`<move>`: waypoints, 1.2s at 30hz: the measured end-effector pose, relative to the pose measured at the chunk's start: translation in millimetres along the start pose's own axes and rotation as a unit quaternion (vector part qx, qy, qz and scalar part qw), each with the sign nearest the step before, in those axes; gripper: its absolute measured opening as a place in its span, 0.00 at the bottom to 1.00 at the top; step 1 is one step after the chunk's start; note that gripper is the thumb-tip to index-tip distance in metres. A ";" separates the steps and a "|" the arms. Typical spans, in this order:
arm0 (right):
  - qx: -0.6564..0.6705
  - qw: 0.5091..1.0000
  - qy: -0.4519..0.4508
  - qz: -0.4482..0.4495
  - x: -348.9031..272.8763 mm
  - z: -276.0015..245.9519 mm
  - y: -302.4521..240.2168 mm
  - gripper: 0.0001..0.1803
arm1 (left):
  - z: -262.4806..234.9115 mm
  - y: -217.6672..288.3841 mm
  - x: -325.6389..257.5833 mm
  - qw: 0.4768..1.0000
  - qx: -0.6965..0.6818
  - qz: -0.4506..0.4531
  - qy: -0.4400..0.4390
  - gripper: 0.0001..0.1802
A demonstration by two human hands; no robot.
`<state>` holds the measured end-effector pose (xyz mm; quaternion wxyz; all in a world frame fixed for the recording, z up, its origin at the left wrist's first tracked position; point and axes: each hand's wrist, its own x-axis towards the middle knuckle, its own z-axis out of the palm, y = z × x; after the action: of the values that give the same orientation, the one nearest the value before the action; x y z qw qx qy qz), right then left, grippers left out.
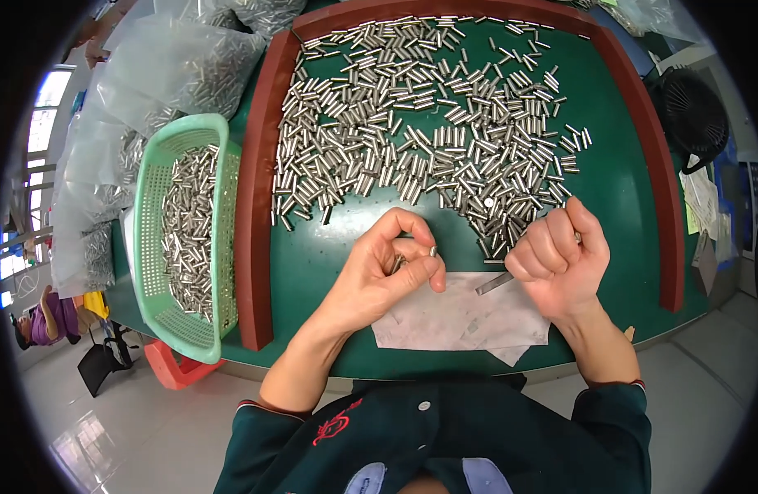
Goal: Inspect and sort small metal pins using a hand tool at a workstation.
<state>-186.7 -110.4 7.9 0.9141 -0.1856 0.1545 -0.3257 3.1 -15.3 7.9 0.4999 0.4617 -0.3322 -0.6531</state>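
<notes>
My left hand (pixel 387 272) is closed around several short, shiny metal pins; one pin's end (pixel 433 251) shows at the fingertips and others sit in the curled fingers. To its right, my right hand (pixel 558 259) is curled into a fist. A flat grey metal strip (pixel 496 284) juts out by the little-finger side of that fist, and a small bit of metal glints beside the thumb. Both hands are over the near part of the green table, above a stained whitish cloth (pixel 453 317). Just beyond them spreads a wide layer of loose metal pins (pixel 420 123).
Red-brown rails (pixel 260 206) border the green work surface (pixel 618 189) on the left, far and right sides. Left of it stands a light green plastic basket (pixel 223 263) full of pins. Clear plastic bags (pixel 165 74) of pins lie behind. A black fan (pixel 688 115) stands at right.
</notes>
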 end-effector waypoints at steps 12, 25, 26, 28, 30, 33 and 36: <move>-0.065 0.994 -0.037 -0.084 -2.4 5.9 -1.4 0.25 | 9.7 9.0 -14.0 0.954 0.300 -0.024 -0.005 0.07; -0.158 0.981 -0.054 -0.104 -15.9 16.2 20.4 0.25 | 23.0 -4.8 -21.1 0.834 0.545 0.086 -0.011 0.11; -0.161 0.980 -0.054 -0.108 -15.2 16.7 22.0 0.25 | 22.2 -3.8 -20.3 0.830 0.550 0.083 -0.023 0.10; -0.155 0.981 -0.047 -0.106 -14.1 18.6 25.9 0.25 | 22.4 -4.3 -21.1 0.827 0.556 0.075 -0.036 0.08; -0.151 0.982 -0.042 -0.104 -14.0 18.5 29.4 0.25 | 23.2 -6.6 -21.2 0.835 0.544 0.082 -0.013 0.07; -0.139 0.985 -0.039 -0.095 -13.8 17.0 33.9 0.25 | 24.0 -10.7 -20.4 0.847 0.523 0.099 0.013 0.06; -0.147 0.983 -0.038 -0.100 -11.5 15.6 36.9 0.24 | 23.0 -12.8 -20.9 0.853 0.514 0.089 0.023 0.06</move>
<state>-169.0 -72.6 7.2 0.8449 -0.3447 0.1470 -0.3817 -21.2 7.8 10.2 0.2551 0.6357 -0.6488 -0.3315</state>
